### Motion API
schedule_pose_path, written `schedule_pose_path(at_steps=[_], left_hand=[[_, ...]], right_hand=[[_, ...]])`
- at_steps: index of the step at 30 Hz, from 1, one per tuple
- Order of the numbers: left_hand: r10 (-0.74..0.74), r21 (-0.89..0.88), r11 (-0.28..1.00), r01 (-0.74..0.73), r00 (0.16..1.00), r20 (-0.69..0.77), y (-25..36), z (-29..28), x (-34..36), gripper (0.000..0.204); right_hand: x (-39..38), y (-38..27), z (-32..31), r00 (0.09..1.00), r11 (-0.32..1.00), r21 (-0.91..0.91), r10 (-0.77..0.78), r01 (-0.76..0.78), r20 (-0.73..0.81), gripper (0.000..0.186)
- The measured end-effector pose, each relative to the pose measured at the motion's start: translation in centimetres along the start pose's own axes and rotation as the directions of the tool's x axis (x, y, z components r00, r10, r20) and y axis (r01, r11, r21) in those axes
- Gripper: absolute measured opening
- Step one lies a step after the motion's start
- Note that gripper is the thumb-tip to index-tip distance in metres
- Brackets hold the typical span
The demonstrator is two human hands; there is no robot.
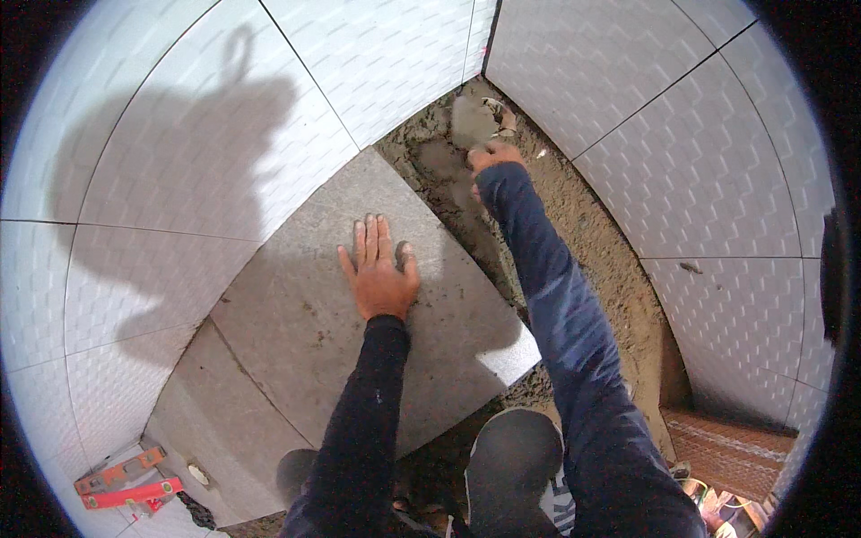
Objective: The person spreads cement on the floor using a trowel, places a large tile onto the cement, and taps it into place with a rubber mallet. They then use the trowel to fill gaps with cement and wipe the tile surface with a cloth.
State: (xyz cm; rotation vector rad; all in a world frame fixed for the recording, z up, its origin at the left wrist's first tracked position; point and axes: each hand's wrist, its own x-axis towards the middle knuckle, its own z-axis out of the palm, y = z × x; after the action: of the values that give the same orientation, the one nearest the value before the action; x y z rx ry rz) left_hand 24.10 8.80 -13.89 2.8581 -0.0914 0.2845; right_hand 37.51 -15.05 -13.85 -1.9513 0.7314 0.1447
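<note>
We look first at the large grey floor tile [332, 332], which lies in the middle of the frame. We judge that it is heavy for its thickness and fully stiff; it cannot bend, and its corners would probably chip under a knock. The face looks dusty and matt, so we expect it is not very slippery, but a flat palm can only press or steady it. To take hold, we would choose the free edge on the right side, where the mortar bed [596, 260] is exposed.

The tile is directly under the left hand [384, 282], which rests with fingers spread, touching the tile and grasping nothing. The right hand [493, 161], in the upper middle, is beyond the tile's upper right edge. Its fingers are curled, as we judge, around the handle of a trowel [470, 124]; the handle itself is hidden.

Farther out, a second tile [206, 421] lies at lower left, beside two spirit levels [134, 493]. White wall tiles [574, 63] stand on both sides.
</note>
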Motion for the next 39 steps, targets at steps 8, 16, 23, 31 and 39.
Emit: schedule_pose_path(at_steps=[8, 16, 23, 31, 39], left_hand=[[-0.015, -0.028, 0.999, 0.016, 1.0, 0.019, 0.0, 0.1, 0.0, 0.059], [-0.021, 0.003, 1.0, 0.021, 1.0, 0.016, -0.1, 0.2, 0.1, 0.06], [-0.011, 0.01, 1.0, 0.011, 1.0, 0.026, 0.0, 0.1, 0.0, 0.061], [0.005, 0.036, 0.999, -0.005, 1.0, 0.007, -0.2, 0.2, 0.1, 0.06], [0.006, 0.058, 0.998, -0.007, 1.0, 0.021, -0.1, 0.2, 0.2, 0.06]], right_hand=[[3.1, 1.8, -1.7, 0.969, 0.955, -0.216, -0.228, 0.203, -0.094, 0.044], [2.0, 1.0, -3.4, 0.985, 0.928, 0.333, 0.145, -0.166, 0.088, 0.035], [1.9, -1.5, -1.8, 0.822, 0.761, -0.348, -0.41, 0.547, 0.396, 0.036], [6.0, -1.8, -6.2, 0.879, 0.672, -0.574, -0.42, 0.468, 0.225, 0.039], [8.4, -4.0, -6.8, 0.963, 0.946, -0.276, 0.218, -0.169, 0.157, 0.038]])
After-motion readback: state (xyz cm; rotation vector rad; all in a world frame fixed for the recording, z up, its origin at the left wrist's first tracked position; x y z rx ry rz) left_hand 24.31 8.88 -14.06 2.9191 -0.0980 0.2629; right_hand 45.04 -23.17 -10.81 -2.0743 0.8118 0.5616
